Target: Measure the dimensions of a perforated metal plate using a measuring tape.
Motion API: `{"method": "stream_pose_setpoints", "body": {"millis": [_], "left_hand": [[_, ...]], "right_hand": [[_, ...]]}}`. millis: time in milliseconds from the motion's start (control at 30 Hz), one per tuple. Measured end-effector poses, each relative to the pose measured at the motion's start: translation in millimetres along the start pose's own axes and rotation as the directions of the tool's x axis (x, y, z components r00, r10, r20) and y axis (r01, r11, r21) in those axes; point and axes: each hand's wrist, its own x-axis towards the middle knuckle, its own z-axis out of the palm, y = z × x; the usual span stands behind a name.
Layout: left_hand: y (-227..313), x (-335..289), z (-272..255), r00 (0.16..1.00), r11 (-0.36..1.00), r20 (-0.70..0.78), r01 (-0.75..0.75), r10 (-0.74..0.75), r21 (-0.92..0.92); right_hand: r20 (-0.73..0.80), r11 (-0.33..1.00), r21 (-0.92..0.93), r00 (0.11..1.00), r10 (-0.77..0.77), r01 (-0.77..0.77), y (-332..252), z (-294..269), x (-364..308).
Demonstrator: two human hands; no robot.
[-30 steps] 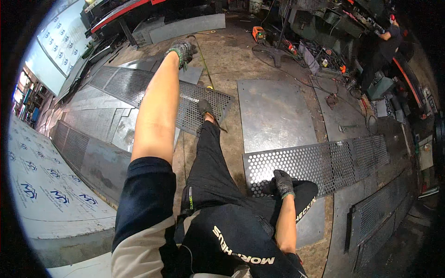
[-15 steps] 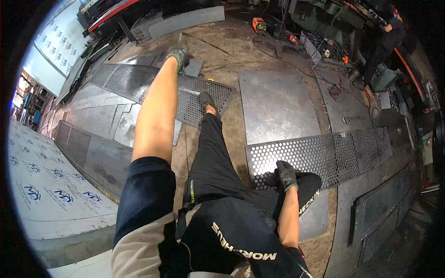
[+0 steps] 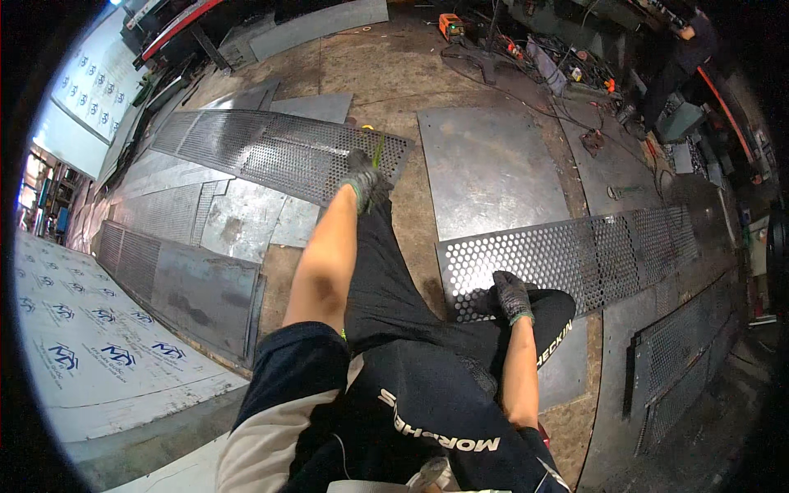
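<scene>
My left hand (image 3: 366,185), in a dark knit glove with a green cuff, reaches forward over my left shin beside a perforated metal sheet (image 3: 246,148). Its fingers are curled. A thin green strip (image 3: 378,152) and a slim pale blade-like piece (image 3: 334,150) show at the fingers, too small and blurred to name. My right hand (image 3: 513,297), gloved alike, is closed beside my bent right knee, above a second perforated sheet (image 3: 567,267) with round holes. Whatever its fingers hold, if anything, is hidden.
A plain steel plate (image 3: 493,172) lies ahead, between the perforated sheets. More plates (image 3: 205,283) lie at left, near a white printed panel (image 3: 90,329). An orange machine (image 3: 450,27), cables (image 3: 526,99) and a person in dark clothes (image 3: 686,62) are farther off.
My left hand has come back toward me and to the right, from beyond the far perforated sheet to above my left shin. My right hand stays by the knee.
</scene>
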Motion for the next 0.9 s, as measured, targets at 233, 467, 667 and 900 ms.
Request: {"method": "stream_pose_setpoints", "body": {"millis": [233,467,667,900], "left_hand": [[215.5,-201.0,111.2,0.813,0.425,0.577,0.552,-0.082,-0.717],[241.8,-297.0,170.0,0.573,0.541,0.818,0.673,0.049,-0.504],[251.1,-340.7,211.5,0.676,0.76,0.711,0.356,0.192,-0.544],[190.5,-344.9,232.2,0.545,0.833,0.811,0.332,0.214,-0.443]], "right_hand": [[-0.102,0.972,-0.12,0.976,0.191,-0.202,5.8,-32.3,-40.2],[0.108,0.942,0.303,0.987,0.115,-0.143,8.1,-29.7,-25.9],[-0.045,0.817,0.572,0.991,0.126,-0.078,19.2,-23.9,-30.9],[-0.109,0.2,0.979,0.938,0.329,0.044,35.9,-34.6,-21.0]]}}
